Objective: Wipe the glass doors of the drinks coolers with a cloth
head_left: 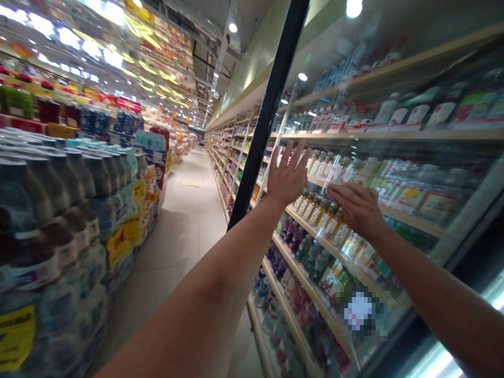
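A glass door [378, 152] with a black frame [263, 123] stands tilted across the right side of the view. My left hand [289, 176] is raised at the glass just right of this frame, fingers spread and nothing in it. Lower and to the right, my right hand [359, 207] is at the pane too. Its fingers are stretched out close together, pointing left, with nothing visible in them. Whether either palm presses on the glass I cannot tell. Rows of drink bottles [326, 220] on shelves show in the glass behind both hands.
Stacked packs of dark bottles [59, 194] line the left, with yellow price signs [125, 239] on them. A pale tiled aisle floor [185, 194] runs ahead between these and the long wall shelves [228, 157]. A bright light strip [429, 362] crosses the lower right.
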`<state>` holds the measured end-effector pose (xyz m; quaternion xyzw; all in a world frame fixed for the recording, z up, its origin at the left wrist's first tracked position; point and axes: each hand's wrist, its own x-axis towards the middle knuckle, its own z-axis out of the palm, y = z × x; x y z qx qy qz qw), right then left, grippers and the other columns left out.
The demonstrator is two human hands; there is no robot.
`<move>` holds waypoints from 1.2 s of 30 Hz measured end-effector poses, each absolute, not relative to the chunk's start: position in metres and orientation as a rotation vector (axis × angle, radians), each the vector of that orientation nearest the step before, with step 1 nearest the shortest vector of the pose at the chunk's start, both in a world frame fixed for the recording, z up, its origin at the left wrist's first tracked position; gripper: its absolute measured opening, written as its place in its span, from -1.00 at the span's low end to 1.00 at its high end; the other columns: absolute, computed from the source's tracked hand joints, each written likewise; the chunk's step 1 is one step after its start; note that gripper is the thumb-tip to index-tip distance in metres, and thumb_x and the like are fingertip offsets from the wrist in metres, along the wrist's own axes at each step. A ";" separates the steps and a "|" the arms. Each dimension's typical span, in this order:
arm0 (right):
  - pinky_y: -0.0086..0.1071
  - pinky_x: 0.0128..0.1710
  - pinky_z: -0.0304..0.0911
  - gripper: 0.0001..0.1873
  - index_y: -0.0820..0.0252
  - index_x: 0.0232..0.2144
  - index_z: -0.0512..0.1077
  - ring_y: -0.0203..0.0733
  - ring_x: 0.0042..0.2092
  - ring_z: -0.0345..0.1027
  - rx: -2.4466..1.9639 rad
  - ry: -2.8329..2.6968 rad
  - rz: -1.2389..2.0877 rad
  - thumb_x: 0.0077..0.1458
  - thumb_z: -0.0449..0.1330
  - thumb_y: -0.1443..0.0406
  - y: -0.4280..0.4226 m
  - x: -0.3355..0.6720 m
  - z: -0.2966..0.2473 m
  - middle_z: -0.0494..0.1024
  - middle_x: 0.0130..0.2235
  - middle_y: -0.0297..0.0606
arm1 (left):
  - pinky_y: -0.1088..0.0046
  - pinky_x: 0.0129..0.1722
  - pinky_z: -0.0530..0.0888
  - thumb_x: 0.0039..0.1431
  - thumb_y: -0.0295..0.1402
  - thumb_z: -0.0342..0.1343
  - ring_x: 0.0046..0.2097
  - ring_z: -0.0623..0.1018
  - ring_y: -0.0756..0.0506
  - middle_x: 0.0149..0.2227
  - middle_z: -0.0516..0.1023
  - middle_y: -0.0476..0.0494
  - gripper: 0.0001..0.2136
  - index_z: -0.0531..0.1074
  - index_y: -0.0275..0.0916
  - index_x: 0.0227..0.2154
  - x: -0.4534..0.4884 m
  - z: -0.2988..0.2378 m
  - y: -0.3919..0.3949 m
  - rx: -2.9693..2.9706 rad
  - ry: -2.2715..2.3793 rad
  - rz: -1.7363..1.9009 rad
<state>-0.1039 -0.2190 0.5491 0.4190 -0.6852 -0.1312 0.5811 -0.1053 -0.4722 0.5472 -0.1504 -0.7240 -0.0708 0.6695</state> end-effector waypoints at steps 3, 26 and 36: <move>-0.09 0.17 0.15 -0.56 0.14 0.15 0.49 -0.03 0.13 0.33 0.762 -1.493 -0.057 0.32 0.01 0.40 -0.202 -0.117 0.579 0.54 0.15 -0.22 | -0.09 0.46 -0.09 0.43 -0.36 -0.17 0.47 0.03 -0.26 0.43 0.13 -0.16 -0.52 0.17 -0.21 0.37 -0.108 0.546 -0.474 -0.290 -1.614 -0.222; -0.09 0.19 0.09 -0.43 -0.04 0.29 0.34 -0.01 0.19 0.29 0.682 -1.609 0.175 0.31 -0.01 0.43 -0.273 -0.098 0.496 0.50 0.20 -0.27 | 0.09 0.40 0.22 0.37 -0.47 -0.04 0.41 0.22 -0.16 0.29 0.39 -0.23 -0.57 0.34 -0.23 0.26 -0.097 0.470 -0.494 -0.508 -1.484 -0.075; 0.02 0.34 0.16 -0.19 0.09 0.49 -0.32 -0.01 0.44 0.00 0.909 -1.759 0.452 0.29 -0.10 0.43 -0.316 -0.080 0.436 0.06 0.44 -0.12 | 0.04 0.39 0.22 0.33 -0.17 0.14 0.43 0.16 -0.23 0.33 0.33 -0.17 -0.63 0.43 -0.03 0.16 -0.107 0.463 -0.505 -0.990 -1.546 0.253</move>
